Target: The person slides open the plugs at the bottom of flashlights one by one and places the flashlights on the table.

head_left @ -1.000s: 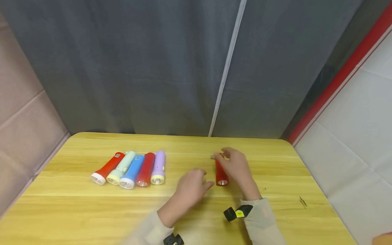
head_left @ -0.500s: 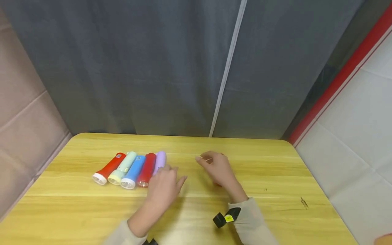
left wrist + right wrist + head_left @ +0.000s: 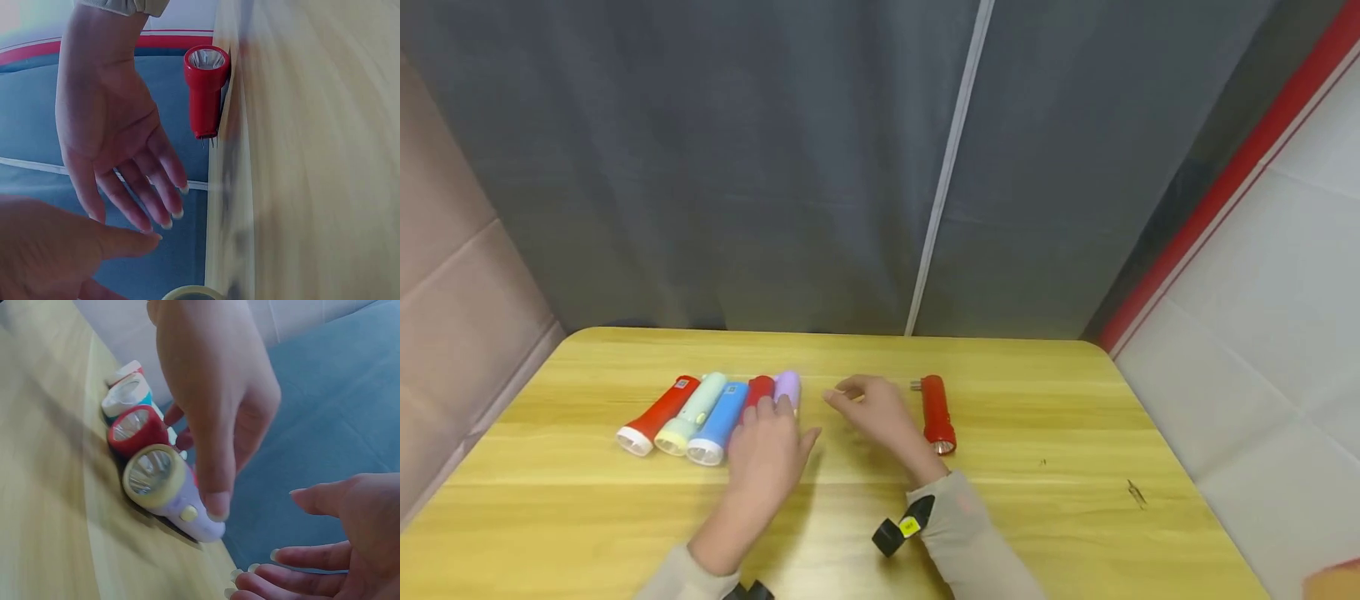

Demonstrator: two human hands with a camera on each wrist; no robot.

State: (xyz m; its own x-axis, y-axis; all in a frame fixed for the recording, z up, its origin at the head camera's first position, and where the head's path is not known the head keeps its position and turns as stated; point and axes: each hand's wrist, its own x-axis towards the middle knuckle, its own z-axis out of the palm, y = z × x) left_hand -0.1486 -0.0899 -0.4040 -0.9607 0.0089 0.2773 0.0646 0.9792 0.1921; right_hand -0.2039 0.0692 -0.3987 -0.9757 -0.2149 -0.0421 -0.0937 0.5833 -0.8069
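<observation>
My left hand point(image 3: 766, 462) hovers low over the right end of a row of flashlights, thumb stretched out to the right. Its fingers lie across the dark red flashlight point(image 3: 762, 387) and overlap the purple flashlight point(image 3: 787, 387). In the right wrist view, the fingertips show behind the red head, with the thumb beside the purple body point(image 3: 194, 512). My right hand point(image 3: 883, 417) is just right of the row, holding nothing; the left wrist view shows its bare palm point(image 3: 109, 119) and extended fingers. Farther right lies a lone red flashlight point(image 3: 936, 408) with metal plug prongs at its tail.
Left of the hands lie a blue flashlight point(image 3: 724, 417), a mint green flashlight point(image 3: 702, 402) and a red flashlight point(image 3: 662, 412) with a white head, side by side. The wooden table point(image 3: 1045, 533) ends at a dark grey curtain point(image 3: 775, 208); pale panels flank it.
My right hand has let go of the lone red flashlight and moved left, uncovering it. My left hand has moved left from the middle of the table onto the row's right end.
</observation>
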